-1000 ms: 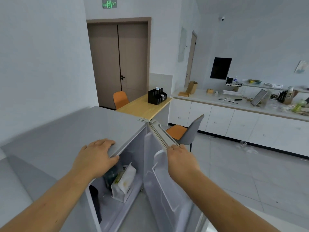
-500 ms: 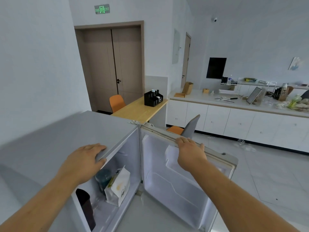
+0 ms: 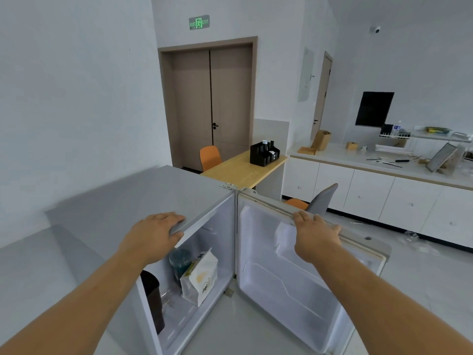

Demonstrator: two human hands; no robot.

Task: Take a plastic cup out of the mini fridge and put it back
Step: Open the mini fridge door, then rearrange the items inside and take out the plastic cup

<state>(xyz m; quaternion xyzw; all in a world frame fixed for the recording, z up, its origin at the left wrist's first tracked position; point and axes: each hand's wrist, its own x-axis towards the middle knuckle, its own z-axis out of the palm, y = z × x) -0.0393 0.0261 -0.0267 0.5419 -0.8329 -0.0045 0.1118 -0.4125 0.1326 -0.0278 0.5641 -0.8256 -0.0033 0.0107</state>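
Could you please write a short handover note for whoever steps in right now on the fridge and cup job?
Left hand: resting flat on the front edge of the fridge top, holding nothing.
Right hand: grip on the top edge of the door, which stands wide open.
Inside the fridge: a teal cup behind a white bag, a dark cup at the left front, and what looks like a clear container between them.
Done: door opened.
Left: reach in, take a plastic cup out, put it back, close the door.
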